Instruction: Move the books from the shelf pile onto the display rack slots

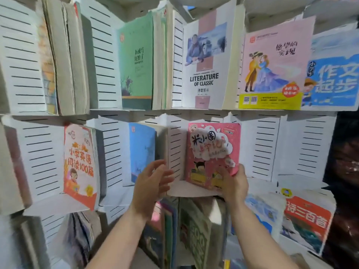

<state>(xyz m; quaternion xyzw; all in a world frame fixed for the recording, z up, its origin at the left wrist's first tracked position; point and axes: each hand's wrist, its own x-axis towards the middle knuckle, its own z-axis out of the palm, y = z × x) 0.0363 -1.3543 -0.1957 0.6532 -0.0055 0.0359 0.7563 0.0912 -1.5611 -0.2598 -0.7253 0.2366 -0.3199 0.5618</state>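
Standing a pink book point(209, 150) upright in a middle-row slot of a white display rack point(268, 148), a person's right hand point(235, 183) grips the book's lower right corner, thumb on the front cover. The book's bottom edge sits at the slot's ledge. The left hand point(151, 181) hovers released, fingers spread and holding nothing, just beside the slotted divider to the left of the book.

The task looks well under way. Most slots in view already carry books, while the slot to the right of the pink book shows only bare slotted panels. The shelf pile is not in view, so the number of books left cannot be told.

Writing that can be read:
- The pink book's cartoon lettering reads 米小圈上学记.
- Above it, a white book point(206, 61) says "LITERATURE OF CLASSIC".
- To the right of that one, a pale pink book point(272, 68) with a dancing couple reads 愿望的实现.
- Beside it, a blue book point(334, 78) reads 作文起步.
- In the middle row on the left, an orange book point(79, 164) reads 小学英语阅读100篇.
- At lower right, a book with a red label point(307, 220) shows 诗三百首.
- The title on a green book point(136, 61) in the top row is too blurred to read.
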